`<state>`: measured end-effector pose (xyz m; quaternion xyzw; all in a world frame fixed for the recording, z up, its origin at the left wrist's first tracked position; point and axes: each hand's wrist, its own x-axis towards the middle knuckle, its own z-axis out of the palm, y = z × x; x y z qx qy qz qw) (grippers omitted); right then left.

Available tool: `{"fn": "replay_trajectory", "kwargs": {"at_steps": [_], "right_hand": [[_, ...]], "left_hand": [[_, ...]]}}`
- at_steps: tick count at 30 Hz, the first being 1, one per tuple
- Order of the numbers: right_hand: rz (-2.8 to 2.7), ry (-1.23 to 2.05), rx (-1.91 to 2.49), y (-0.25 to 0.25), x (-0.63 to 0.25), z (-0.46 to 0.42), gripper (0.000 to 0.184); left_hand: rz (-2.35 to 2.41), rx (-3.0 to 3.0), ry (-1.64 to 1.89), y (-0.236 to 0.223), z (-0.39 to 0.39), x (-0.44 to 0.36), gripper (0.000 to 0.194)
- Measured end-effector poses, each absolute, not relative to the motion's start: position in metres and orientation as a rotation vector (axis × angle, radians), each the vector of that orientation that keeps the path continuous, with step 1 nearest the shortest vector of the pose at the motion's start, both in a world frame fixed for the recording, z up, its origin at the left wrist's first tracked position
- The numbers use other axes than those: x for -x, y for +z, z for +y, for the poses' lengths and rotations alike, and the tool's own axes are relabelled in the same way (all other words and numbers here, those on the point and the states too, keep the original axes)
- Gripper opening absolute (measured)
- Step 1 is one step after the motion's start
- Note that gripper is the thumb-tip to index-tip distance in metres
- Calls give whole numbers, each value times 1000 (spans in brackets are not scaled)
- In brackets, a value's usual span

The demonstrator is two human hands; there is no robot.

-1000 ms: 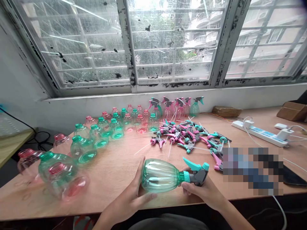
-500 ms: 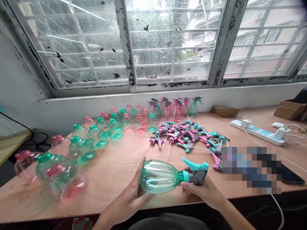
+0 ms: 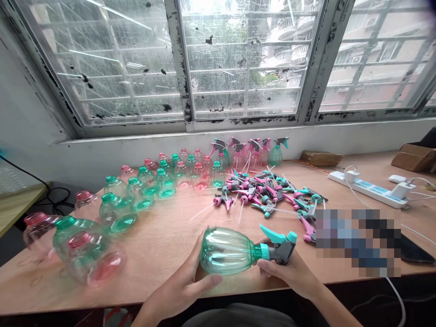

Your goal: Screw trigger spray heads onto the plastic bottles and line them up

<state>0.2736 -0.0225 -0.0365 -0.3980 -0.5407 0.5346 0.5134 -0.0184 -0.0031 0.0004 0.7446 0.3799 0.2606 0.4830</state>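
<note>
A clear green spray bottle (image 3: 226, 250) lies sideways in front of me, its turquoise and grey trigger head (image 3: 281, 247) pointing right. My left hand (image 3: 185, 281) cups the bottle's base, with the fingers partly hidden behind it and the thumb standing a little off the near side. At the neck, by the turquoise collar (image 3: 262, 252), my right hand (image 3: 289, 270) is closed around the joint between head and bottle. Some of its fingers are hidden behind the trigger head.
Headless green and pink bottles (image 3: 117, 213) stand in rows on the left. Beyond my hands lies a heap of loose trigger heads (image 3: 259, 188). Several finished spray bottles (image 3: 238, 156) stand by the wall. A power strip (image 3: 371, 188) and a blurred-out patch (image 3: 357, 243) are on the right.
My left thumb has moved slightly away from the bottle's near side. The bottle and my right hand have hardly moved; the whole view has shifted a little.
</note>
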Motion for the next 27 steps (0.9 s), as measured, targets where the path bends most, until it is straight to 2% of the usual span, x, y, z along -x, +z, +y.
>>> {"fn": "replay_trajectory", "kwargs": {"at_steps": [14,23,27], "right_hand": [[-1272,1287,965,-29,-271,-25,46],[-1277,1292,965,-29,-272,-26,44],[-1252,1309,955,-30,-271,-25,45]], "left_hand": [[916,-1805,650,-5,-1,20,106],[922,-1760,639,2,-1,18,92],[884,-1787,663,3,-2,17,92]]}}
